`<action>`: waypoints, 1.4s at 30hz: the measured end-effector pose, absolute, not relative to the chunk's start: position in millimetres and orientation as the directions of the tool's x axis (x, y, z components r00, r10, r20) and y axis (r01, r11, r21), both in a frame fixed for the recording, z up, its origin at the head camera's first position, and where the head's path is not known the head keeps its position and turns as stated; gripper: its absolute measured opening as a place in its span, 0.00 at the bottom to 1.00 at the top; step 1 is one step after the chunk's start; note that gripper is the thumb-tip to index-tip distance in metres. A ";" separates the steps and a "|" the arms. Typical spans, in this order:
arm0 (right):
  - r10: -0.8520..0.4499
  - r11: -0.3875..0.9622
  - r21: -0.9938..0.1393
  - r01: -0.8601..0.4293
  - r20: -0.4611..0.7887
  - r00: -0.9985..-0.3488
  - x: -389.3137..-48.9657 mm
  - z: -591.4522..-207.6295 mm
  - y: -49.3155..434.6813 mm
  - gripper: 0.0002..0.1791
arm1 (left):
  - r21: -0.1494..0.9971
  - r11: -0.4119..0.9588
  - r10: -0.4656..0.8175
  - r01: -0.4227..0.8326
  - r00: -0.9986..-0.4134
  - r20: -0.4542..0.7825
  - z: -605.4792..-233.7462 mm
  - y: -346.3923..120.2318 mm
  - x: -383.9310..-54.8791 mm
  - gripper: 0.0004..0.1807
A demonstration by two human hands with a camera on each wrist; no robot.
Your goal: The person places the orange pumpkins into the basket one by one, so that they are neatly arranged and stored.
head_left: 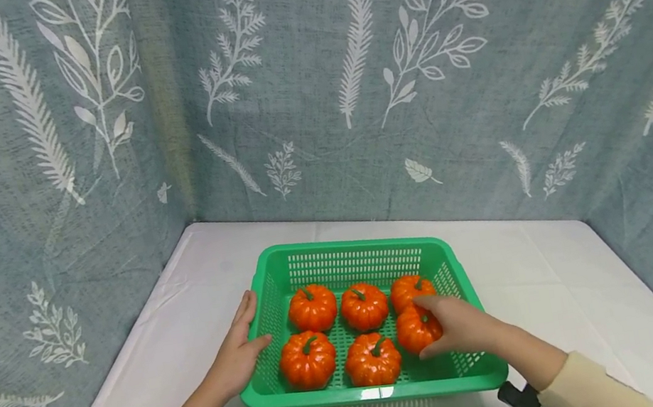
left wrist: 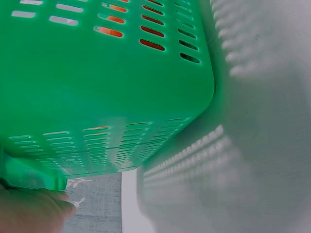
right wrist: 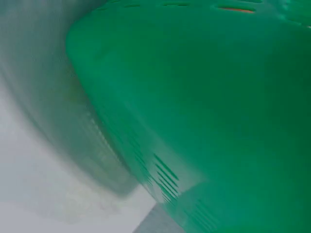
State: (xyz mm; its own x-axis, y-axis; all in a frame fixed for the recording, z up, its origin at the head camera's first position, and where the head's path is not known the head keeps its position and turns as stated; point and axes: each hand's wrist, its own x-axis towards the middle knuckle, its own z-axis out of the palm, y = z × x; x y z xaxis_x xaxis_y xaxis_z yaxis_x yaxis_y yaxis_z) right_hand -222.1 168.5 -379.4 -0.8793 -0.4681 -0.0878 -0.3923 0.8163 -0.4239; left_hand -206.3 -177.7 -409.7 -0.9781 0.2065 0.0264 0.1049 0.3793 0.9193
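A green plastic basket [head_left: 373,390] with slotted walls holds several shiny orange pumpkins, among them a front middle pumpkin [head_left: 371,363] and a front left pumpkin [head_left: 308,363]. At the basket's left side, my left hand [head_left: 237,355] holds the rim, its thumb over the edge and its fingers along the outside. The left wrist view shows those fingers [left wrist: 36,209] beside the rim. My right hand [head_left: 460,325] reaches over the right rim and grips the front right pumpkin [head_left: 415,330], thumb on the near side, fingers on the far side. No hand shows in the right wrist view.
The basket stands on a white-covered table [head_left: 545,268]. Behind and beside it hangs a blue-grey curtain [head_left: 308,91] with white leaf prints. Behind the gripped pumpkin sits a rear right pumpkin [head_left: 408,288]; a rear middle pumpkin [head_left: 362,309] and a rear left pumpkin [head_left: 313,310] are alongside.
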 end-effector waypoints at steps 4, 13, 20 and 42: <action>-0.485 0.819 -0.416 -0.395 -0.132 -0.865 -224.5 -371.0 165.6 0.45 | 0.914 0.388 0.198 0.116 -0.979 0.040 -411.1 -180.1 -206.4 0.38; -0.495 0.826 -0.419 -0.377 -0.217 -0.841 -227.7 -358.0 168.8 0.45 | 0.923 0.367 0.205 0.120 -0.978 0.045 -409.9 -180.5 -204.4 0.38; -0.528 0.808 -0.418 -0.416 -0.198 -0.826 -230.1 -378.3 171.0 0.45 | 0.919 0.373 0.202 0.126 -0.978 0.051 -408.0 -178.5 -205.7 0.39; -0.532 0.821 -0.378 -0.427 -0.233 -0.814 -223.8 -396.5 167.1 0.48 | 0.909 0.396 0.207 0.126 -0.977 0.045 -410.8 -177.9 -206.9 0.38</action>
State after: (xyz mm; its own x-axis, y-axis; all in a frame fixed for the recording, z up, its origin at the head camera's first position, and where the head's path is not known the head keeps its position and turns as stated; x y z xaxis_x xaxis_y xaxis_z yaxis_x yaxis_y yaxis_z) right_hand -223.8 167.1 -396.5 -0.8143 -0.5315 -0.2333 -0.4275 0.8210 -0.3784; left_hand -206.9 -177.9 -410.8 -0.9773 0.2067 0.0455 0.1261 0.3962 0.9095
